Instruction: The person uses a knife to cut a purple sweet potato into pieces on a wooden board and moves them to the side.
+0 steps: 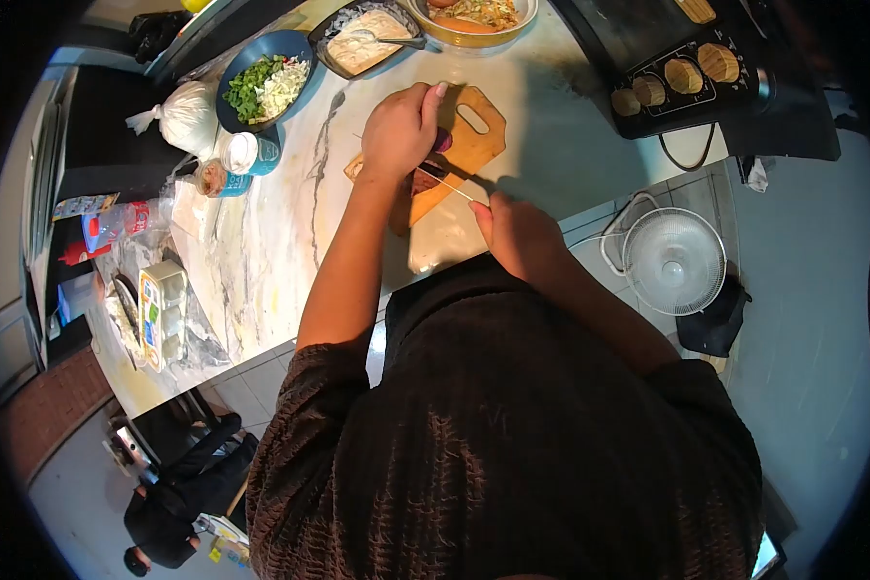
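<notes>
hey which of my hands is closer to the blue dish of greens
Left. Your left hand, over the cutting board, is right of the blue dish; your right hand, with the knife, is farther right and nearer your body.

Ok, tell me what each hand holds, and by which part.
Right hand: a knife, by its handle end. Left hand: cannot be told; its grip is hidden.

bright light washes the counter [285, 208], shadow darkens its right side, and fisheye distortion bends the blackened edges.
</notes>
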Demonstrator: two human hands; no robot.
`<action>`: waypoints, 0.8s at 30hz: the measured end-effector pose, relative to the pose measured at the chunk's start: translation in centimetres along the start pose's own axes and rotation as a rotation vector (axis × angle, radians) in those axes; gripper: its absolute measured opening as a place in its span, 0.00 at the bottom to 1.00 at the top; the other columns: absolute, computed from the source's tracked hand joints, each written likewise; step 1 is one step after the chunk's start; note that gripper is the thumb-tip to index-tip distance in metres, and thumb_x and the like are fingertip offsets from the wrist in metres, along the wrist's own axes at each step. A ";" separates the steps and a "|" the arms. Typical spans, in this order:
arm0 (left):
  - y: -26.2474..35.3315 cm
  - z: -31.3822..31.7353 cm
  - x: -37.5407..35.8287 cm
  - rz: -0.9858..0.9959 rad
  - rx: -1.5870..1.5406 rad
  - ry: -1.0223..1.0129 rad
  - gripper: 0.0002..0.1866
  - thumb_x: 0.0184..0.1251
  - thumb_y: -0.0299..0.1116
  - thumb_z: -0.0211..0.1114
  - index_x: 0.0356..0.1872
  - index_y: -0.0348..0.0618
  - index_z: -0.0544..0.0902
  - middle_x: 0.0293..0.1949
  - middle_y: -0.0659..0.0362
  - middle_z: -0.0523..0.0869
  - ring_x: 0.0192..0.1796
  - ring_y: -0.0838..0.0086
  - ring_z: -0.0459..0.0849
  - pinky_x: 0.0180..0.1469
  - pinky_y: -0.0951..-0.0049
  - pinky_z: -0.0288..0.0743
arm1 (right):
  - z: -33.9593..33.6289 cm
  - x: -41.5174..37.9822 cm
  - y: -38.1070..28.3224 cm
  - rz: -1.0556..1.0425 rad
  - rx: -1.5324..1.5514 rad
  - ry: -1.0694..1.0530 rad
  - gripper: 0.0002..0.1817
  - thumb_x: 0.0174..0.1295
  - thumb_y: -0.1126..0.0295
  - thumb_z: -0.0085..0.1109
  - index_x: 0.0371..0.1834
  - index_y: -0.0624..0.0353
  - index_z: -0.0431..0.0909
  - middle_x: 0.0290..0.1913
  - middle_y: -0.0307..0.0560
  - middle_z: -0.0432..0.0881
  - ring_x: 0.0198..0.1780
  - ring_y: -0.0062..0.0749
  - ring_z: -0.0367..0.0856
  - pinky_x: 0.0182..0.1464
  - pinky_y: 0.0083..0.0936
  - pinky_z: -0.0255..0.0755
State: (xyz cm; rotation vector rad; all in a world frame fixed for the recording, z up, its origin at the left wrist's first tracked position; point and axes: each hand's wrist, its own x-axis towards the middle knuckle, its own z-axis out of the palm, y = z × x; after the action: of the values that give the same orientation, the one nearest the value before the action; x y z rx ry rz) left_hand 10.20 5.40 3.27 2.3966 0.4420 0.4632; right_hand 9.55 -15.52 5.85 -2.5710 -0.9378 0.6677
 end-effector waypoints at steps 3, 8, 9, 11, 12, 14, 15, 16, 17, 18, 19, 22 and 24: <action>0.1 0.2 -0.2 -0.062 0.046 -0.033 0.21 0.77 0.48 0.50 0.38 0.41 0.82 0.34 0.45 0.85 0.39 0.46 0.83 0.41 0.54 0.75 | 0.5 0.0 0.5 -0.029 0.009 0.029 0.24 0.70 0.51 0.51 0.33 0.65 0.77 0.25 0.63 0.82 0.30 0.58 0.84 0.35 0.47 0.78; 0.0 0.3 -0.7 -0.089 0.083 -0.015 0.21 0.77 0.48 0.49 0.36 0.42 0.82 0.33 0.46 0.85 0.39 0.47 0.83 0.40 0.54 0.74 | 0.8 -0.2 0.6 -0.038 0.014 0.034 0.23 0.70 0.52 0.51 0.34 0.65 0.76 0.23 0.62 0.82 0.29 0.58 0.84 0.34 0.48 0.78; 0.1 0.1 -0.9 -0.103 0.066 0.000 0.21 0.77 0.48 0.49 0.36 0.42 0.81 0.33 0.46 0.85 0.38 0.47 0.83 0.39 0.54 0.74 | 0.8 -0.2 0.6 -0.039 0.003 0.031 0.23 0.71 0.52 0.50 0.34 0.65 0.76 0.23 0.61 0.82 0.30 0.58 0.84 0.34 0.48 0.78; 0.1 0.2 -0.9 -0.119 0.045 0.011 0.21 0.77 0.48 0.48 0.35 0.42 0.81 0.33 0.46 0.85 0.38 0.47 0.83 0.39 0.54 0.74 | 0.9 0.0 0.7 -0.026 -0.006 0.015 0.23 0.71 0.51 0.49 0.35 0.65 0.76 0.24 0.61 0.82 0.30 0.58 0.84 0.34 0.48 0.78; 0.0 0.3 -0.9 -0.106 0.055 0.019 0.21 0.77 0.48 0.48 0.35 0.42 0.81 0.32 0.46 0.85 0.37 0.47 0.83 0.39 0.54 0.74 | 0.9 0.0 0.7 -0.016 -0.017 -0.002 0.23 0.71 0.51 0.49 0.36 0.65 0.76 0.25 0.61 0.82 0.30 0.58 0.84 0.34 0.48 0.78; -0.1 0.4 -1.1 -0.094 0.064 0.027 0.21 0.77 0.48 0.48 0.35 0.42 0.81 0.32 0.46 0.85 0.37 0.47 0.83 0.38 0.55 0.74 | 0.9 0.0 0.8 -0.007 -0.023 -0.025 0.24 0.72 0.51 0.48 0.36 0.65 0.75 0.26 0.61 0.83 0.31 0.58 0.84 0.34 0.48 0.78; -0.1 0.3 -1.1 -0.109 0.061 0.027 0.21 0.78 0.48 0.48 0.35 0.42 0.81 0.32 0.46 0.85 0.37 0.47 0.83 0.38 0.54 0.74 | 0.8 0.1 0.7 -0.003 -0.027 -0.042 0.24 0.72 0.50 0.47 0.37 0.64 0.75 0.27 0.61 0.83 0.32 0.58 0.85 0.34 0.49 0.78; -0.1 0.3 -1.1 -0.124 0.059 0.028 0.21 0.78 0.48 0.48 0.35 0.42 0.81 0.31 0.46 0.84 0.37 0.47 0.83 0.38 0.54 0.74 | 0.7 0.2 0.6 -0.004 -0.028 -0.040 0.24 0.72 0.50 0.47 0.37 0.64 0.75 0.27 0.61 0.83 0.32 0.58 0.85 0.34 0.49 0.78; -0.2 0.3 -1.1 -0.125 0.059 0.029 0.21 0.78 0.48 0.48 0.35 0.42 0.81 0.31 0.46 0.84 0.37 0.47 0.83 0.38 0.54 0.74 | 0.5 0.1 0.5 0.005 -0.036 -0.051 0.24 0.72 0.50 0.47 0.37 0.64 0.75 0.28 0.61 0.83 0.32 0.58 0.85 0.35 0.49 0.78; -0.2 0.3 -1.1 -0.127 0.061 0.031 0.21 0.78 0.48 0.47 0.35 0.42 0.81 0.31 0.46 0.84 0.37 0.47 0.83 0.38 0.54 0.74 | 0.4 0.1 0.4 0.013 -0.043 -0.063 0.24 0.72 0.50 0.47 0.38 0.64 0.75 0.28 0.61 0.83 0.32 0.58 0.85 0.35 0.49 0.78; -0.2 0.3 -1.0 -0.129 0.062 0.035 0.21 0.78 0.48 0.47 0.35 0.42 0.81 0.31 0.46 0.85 0.37 0.47 0.83 0.39 0.53 0.74 | 0.4 0.1 0.4 0.012 -0.045 -0.064 0.24 0.72 0.50 0.47 0.38 0.64 0.75 0.28 0.61 0.83 0.32 0.58 0.85 0.35 0.49 0.78; -0.3 0.2 -0.8 -0.138 0.076 0.021 0.22 0.78 0.48 0.46 0.36 0.42 0.81 0.32 0.46 0.85 0.38 0.47 0.83 0.40 0.53 0.74 | 0.4 0.2 0.6 0.014 -0.067 -0.073 0.23 0.72 0.50 0.48 0.37 0.64 0.75 0.27 0.60 0.83 0.32 0.58 0.85 0.34 0.49 0.79; -0.3 0.3 -0.9 -0.142 0.074 0.018 0.22 0.78 0.49 0.46 0.36 0.42 0.81 0.32 0.46 0.85 0.38 0.47 0.83 0.40 0.53 0.74 | 0.4 0.1 0.6 -0.029 -0.064 -0.044 0.24 0.72 0.50 0.48 0.36 0.64 0.75 0.27 0.60 0.83 0.32 0.57 0.85 0.34 0.48 0.79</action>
State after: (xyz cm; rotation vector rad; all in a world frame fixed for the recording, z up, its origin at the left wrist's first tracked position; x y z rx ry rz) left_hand 9.45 5.04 2.69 2.4130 0.6422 0.4110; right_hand 9.78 -15.84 5.22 -2.6026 -1.0242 0.6995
